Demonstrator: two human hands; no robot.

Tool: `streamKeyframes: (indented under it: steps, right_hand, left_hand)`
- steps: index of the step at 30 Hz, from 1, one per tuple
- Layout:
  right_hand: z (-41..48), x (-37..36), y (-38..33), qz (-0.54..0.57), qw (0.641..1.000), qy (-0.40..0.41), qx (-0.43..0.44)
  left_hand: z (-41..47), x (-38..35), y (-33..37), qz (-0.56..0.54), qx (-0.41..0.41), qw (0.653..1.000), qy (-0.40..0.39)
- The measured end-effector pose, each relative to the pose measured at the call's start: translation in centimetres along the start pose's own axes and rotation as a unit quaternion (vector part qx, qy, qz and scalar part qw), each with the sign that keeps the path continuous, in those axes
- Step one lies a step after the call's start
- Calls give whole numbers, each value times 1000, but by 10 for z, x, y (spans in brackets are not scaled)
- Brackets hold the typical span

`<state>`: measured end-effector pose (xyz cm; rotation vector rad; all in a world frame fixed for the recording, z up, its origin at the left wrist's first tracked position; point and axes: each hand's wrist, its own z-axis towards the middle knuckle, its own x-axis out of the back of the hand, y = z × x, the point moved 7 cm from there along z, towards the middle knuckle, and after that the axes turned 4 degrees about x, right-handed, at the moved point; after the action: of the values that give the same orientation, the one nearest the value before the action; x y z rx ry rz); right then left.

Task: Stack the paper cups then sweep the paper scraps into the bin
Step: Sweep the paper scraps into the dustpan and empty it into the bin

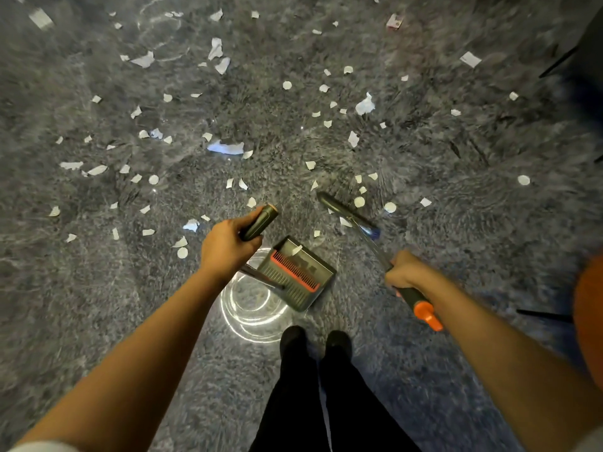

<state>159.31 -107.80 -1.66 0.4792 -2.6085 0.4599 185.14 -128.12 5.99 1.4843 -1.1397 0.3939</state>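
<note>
Several white paper scraps point(225, 147) lie scattered over the grey speckled floor ahead of me. My left hand point(226, 246) grips the dark handle of a long-handled dustpan point(298, 272), whose grey pan with a red comb edge sits on the floor just in front of my feet; one scrap lies inside it. My right hand point(404, 270) grips the broom handle point(421, 305), dark with an orange end. The broom head point(342, 210) touches the floor to the upper right of the pan, among scraps. No paper cups or bin are in view.
My two black shoes point(315, 342) and dark trousers stand below the pan. A bright ring of light reflects on the glossy floor point(251, 308) beside it. A dark object edge point(580, 53) sits at the upper right, and something orange point(590, 321) at the right border.
</note>
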Motion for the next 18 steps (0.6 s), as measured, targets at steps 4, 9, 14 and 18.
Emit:
streamKeyframes:
  steps: [4, 9, 14, 18]
  right_hand:
    - [-4, -14, 8, -6, 1000, -15, 1]
    - [-30, -43, 24, -36, 999, -31, 24]
    - [-62, -70, 31, -51, 995, -75, 44]
    - [-85, -79, 30, -29, 991, -125, 43]
  left_hand:
    - [5, 5, -3, -9, -15, 1000, -4]
    - [10, 4, 0, 12, -38, 999, -10]
    - [16, 8, -1, 7, -37, 999, -17]
    - [19, 9, 0, 3, -37, 999, -20]
